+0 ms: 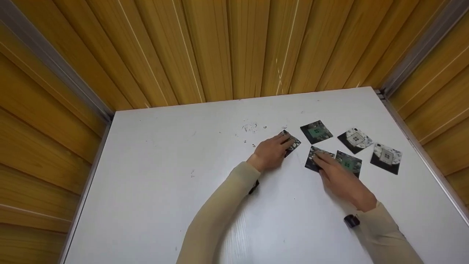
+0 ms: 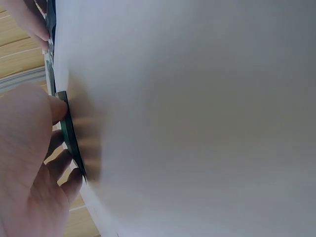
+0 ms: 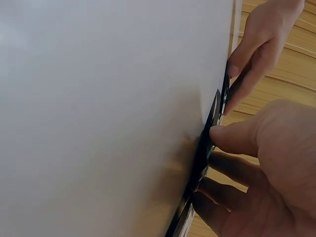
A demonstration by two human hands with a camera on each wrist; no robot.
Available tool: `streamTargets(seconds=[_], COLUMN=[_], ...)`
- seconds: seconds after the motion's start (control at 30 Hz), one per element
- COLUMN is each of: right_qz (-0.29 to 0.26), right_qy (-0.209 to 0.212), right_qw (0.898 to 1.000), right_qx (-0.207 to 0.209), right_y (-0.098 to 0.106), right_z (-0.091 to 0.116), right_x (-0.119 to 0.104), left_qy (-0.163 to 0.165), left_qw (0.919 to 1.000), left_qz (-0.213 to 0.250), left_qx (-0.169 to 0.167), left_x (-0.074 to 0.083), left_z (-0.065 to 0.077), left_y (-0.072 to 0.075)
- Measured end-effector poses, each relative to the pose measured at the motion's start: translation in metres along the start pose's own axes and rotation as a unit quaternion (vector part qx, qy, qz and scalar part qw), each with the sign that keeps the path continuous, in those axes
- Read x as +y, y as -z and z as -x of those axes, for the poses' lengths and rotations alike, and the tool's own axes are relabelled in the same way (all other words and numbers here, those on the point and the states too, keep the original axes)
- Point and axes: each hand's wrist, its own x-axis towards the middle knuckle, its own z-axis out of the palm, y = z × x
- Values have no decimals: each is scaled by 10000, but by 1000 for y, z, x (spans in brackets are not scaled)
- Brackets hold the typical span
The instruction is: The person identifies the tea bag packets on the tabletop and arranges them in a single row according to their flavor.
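My left hand (image 1: pixel 270 152) holds a thin, square printed card (image 1: pixel 294 143) on the white table, its fingers spread over the top. In the left wrist view, the thumb and fingertips lie along the dark edge of this card (image 2: pixel 70 133). To the right, my right hand (image 1: pixel 342 181) grips another dark patterned square card (image 1: pixel 310 164), whose printed face is partly covered by the fingers. The right wrist view has the thumb at that card's edge (image 3: pixel 205 140) and the other fingertips farther along. Partly under the right hand's outline lies a green-centred card (image 1: pixel 353 164).
Another green-centred card (image 1: pixel 317 132) lies behind the hands. Two pale-centred cards (image 1: pixel 355 139) (image 1: pixel 386 157) lie at the right. Dark scuff marks (image 1: pixel 250 127) show on the white table (image 1: pixel 157 176). Yellow-brown ribbed walls (image 1: pixel 216 51) stand behind and at both sides.
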Motion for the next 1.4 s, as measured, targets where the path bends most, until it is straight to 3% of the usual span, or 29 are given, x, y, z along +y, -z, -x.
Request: streamTargets(seconds=[0.3, 0.57, 0.83, 0.97, 1.17, 1.4], right_qz=[-7, -46, -34, -67, -76, 4], right_qy=[51, 50, 94, 135, 217, 250], right_qw=[9999, 9999, 9999, 9999, 9997, 9996], right_qx=[-89, -84, -89, -51, -51, -145], right_y=[2, 4, 6, 4, 3, 4], right_z=[-2, 1, 1, -2, -7, -13], right_x=[2, 8, 11, 11, 9, 6], left_qy=[163, 417, 795, 1100, 1713, 2513], left_qw=[9997, 9983, 9954, 9910, 9782, 9586], left_qz=[-159, -249, -62, 196, 428, 665], left_qx=[80, 328, 527, 739, 1095, 1164], left_x=[-7, -15, -35, -52, -81, -110], left_z=[25, 65, 118, 152, 209, 266], left_y=[-1, -3, -2, -2, -8, -10])
